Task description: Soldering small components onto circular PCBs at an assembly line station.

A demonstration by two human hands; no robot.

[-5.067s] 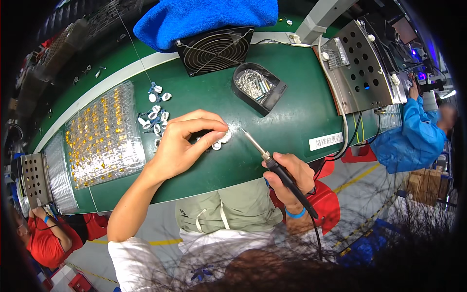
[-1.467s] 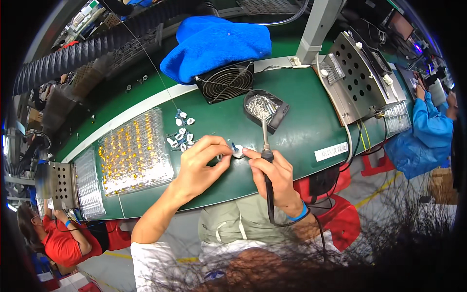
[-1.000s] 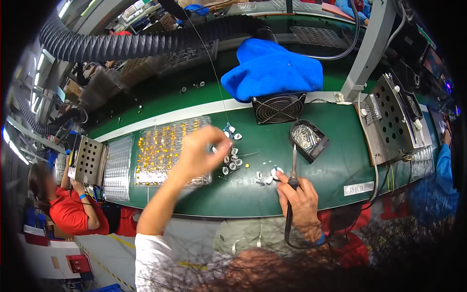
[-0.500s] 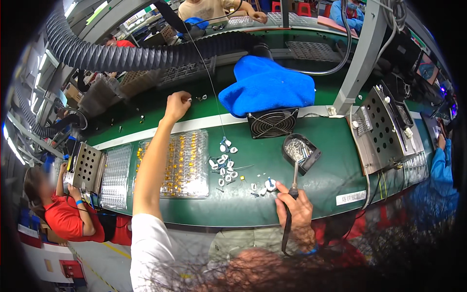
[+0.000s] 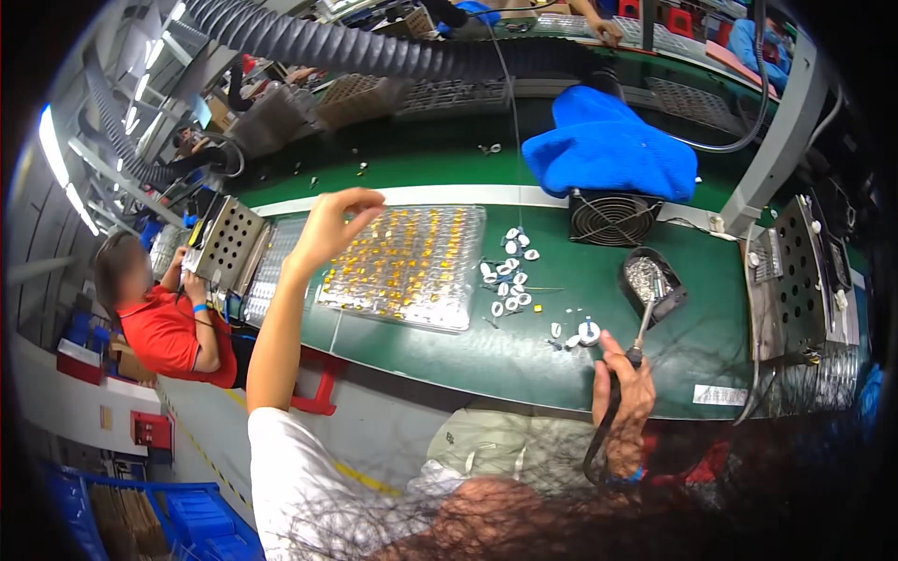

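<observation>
My left hand (image 5: 335, 229) hovers over the near-left part of a clear plastic tray (image 5: 475, 271) filled with rows of small yellow parts. Its fingers are stretched out to the right with the thumb apart, and nothing shows between them. My right hand (image 5: 629, 397) grips a soldering iron (image 5: 644, 329) by its dark handle, the cord hanging down past the wrist. The iron's metal shaft reaches up to a black holder (image 5: 670, 305) with metal shavings in it. A round white part (image 5: 588, 332) with a blue piece lies just beside the right fingertips.
Several small white rings with dark leads (image 5: 513, 271) lie between tray and holder, with a tiny yellow part (image 5: 538, 309) nearby. Behind stands a black fan (image 5: 613, 220) under a blue cloth (image 5: 608, 150). A perforated metal box (image 5: 795, 280) is at right; a person in red (image 5: 173, 327) works at left.
My left hand has come back from the far strip of the bench to above the tray, and its pinch has opened. The view has swung left; my right hand still holds the soldering iron.
</observation>
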